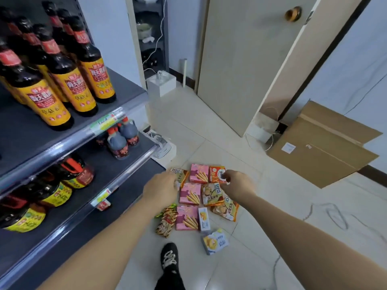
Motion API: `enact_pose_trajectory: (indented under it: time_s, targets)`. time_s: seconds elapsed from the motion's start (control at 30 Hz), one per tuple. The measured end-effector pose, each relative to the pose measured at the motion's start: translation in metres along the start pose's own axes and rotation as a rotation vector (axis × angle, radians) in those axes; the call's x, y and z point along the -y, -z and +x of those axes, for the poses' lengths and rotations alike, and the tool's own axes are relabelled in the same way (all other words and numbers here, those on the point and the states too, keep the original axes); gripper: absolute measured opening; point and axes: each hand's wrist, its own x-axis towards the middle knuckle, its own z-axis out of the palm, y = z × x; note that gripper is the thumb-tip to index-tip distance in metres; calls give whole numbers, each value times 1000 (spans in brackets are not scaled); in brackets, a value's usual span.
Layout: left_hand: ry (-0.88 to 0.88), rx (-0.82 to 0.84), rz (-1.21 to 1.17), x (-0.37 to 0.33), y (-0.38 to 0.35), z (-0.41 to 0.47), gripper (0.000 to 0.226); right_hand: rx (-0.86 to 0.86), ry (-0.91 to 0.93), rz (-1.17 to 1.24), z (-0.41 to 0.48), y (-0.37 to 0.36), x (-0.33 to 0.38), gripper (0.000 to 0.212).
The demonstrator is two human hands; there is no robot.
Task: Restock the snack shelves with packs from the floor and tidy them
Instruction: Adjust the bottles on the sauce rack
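Snack packs (189, 194) are all over the floor right by the shelves (117, 162) of sauce bottles (69, 80). Right hand (238, 183) pinches the orange pack (215, 174). Left hand (161, 189) is on the brown pack (179, 174), fingers hidden, so can't tell its grip. A cardboard box (322, 143) sits off right.

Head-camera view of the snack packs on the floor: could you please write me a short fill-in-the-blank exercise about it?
1. The pink boxes lying on the floor number ___.
2. The hand gripping the orange pack is the person's ___ one.
3. The shoe just below the packs is ___ with white marks.

Missing words: three; right; black.
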Motion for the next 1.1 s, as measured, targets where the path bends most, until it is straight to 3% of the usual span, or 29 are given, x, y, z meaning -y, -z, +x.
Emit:
enact_pose_trajectory:
  time_s: [0.2, 0.5, 0.8, 1.1]
  targets:
    - [-67, 105, 30, 21, -39, 104, 28, 79, -113, -5, 92, -43, -7, 32]
    - [-54, 235, 61, 67, -135, 212, 15, 237, -240, -6, 187, -153, -43, 29]
    - [-46, 332, 141, 116, -297, 307, 21, 360, -333, 3, 270, -286, -122, 30]
    - [-7, 420, 133, 170, -478, 384, 25, 334, -361, 70, 363, -433, -180, 31]
